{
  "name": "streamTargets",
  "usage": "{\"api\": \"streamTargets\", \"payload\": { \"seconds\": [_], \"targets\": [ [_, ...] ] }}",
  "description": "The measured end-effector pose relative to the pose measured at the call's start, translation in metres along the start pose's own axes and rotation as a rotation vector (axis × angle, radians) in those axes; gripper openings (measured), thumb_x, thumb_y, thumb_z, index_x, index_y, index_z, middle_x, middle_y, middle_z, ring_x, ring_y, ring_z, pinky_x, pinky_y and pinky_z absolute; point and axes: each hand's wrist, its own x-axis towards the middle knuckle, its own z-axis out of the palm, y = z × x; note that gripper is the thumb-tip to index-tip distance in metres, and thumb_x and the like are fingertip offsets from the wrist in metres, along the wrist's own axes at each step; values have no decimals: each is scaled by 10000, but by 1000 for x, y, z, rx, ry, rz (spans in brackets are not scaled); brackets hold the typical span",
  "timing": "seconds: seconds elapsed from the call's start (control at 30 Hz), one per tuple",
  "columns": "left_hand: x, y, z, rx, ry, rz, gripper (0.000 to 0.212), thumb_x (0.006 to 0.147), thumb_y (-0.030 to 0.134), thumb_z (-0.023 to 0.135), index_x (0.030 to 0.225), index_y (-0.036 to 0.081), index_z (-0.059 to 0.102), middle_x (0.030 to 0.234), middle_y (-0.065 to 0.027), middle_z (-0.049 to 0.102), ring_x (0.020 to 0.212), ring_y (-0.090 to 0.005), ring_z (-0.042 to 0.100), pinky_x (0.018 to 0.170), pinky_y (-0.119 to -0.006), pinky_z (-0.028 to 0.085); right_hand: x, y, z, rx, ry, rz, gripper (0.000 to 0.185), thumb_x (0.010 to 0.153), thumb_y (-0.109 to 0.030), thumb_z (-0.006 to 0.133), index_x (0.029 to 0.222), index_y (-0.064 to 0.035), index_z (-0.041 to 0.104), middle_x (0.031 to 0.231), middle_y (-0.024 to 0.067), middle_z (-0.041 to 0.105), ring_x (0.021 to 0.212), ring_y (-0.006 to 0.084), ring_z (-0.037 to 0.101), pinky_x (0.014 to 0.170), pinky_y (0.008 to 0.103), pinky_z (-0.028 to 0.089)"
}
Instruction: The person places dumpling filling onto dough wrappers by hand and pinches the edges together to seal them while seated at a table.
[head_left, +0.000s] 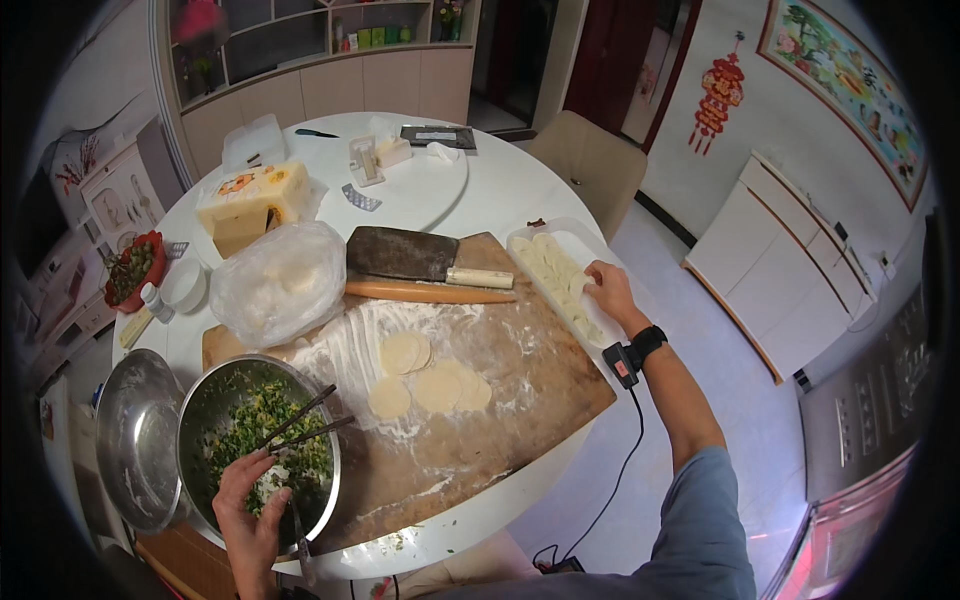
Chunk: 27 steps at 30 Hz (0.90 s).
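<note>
My right hand (611, 291) is at the right edge of a white plastic tray (581, 244), its fingers on a pale dumpling (577, 283). Rows of dumplings (551, 270) lie along that tray. Over the near side of a steel bowl (334, 480) is my left hand (251, 502), thumb and fingers apart. Chopped green and yellow filling (247, 420) fills the bowl, with a whitish patch beside my fingers. Two dark chopsticks (304, 416) rest in the bowl and cross its right rim, lower ends close to my fingertips. A metal spoon handle (301, 544) leans over the near rim.
Round dough wrappers (439, 386) lie on a floured wooden board (540, 397). Behind them are a rolling pin (420, 292), a cleaver (405, 253) and a plastic bag of dough (277, 285). An empty steel basin (139, 442) tilts at left. A black cable (630, 457) hangs from my right wrist.
</note>
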Motion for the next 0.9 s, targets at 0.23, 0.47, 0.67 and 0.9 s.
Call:
{"api": "streamTargets", "payload": {
  "seconds": [0.23,0.47,0.67,0.9],
  "targets": [
    [4,2,-1,-85,-36,-13,328,691,11,698,1017,3,655,1069,-168,644,1018,-296,602,896,-343,444,-13,-38,-28,-62,15,-12,347,662,-38,668,1003,-38,605,931,174,616,868,348,597,781,415,478],
    [-2,-6,1,-293,-73,-73,360,797,-180,459,1047,7,637,1074,-136,644,968,-215,637,740,-288,555,-58,-208,-4,114,-279,-511,257,778,-114,603,1003,11,607,977,191,609,973,364,564,860,420,445],
    [1,-2,-6,-119,-90,92,410,719,-159,542,1060,45,643,1123,-153,629,1052,-320,599,895,-351,473,-49,-270,55,207,-388,-535,387,804,-229,648,1079,38,589,1031,218,591,1019,363,546,892,415,430],
    [-1,-10,-7,-194,-96,88,270,791,-37,588,1047,28,644,1082,-149,645,1015,-306,611,894,-346,465,-44,-279,80,24,-515,-493,515,728,-307,740,1094,25,593,1012,208,601,998,349,556,869,406,433]
  ]
}}
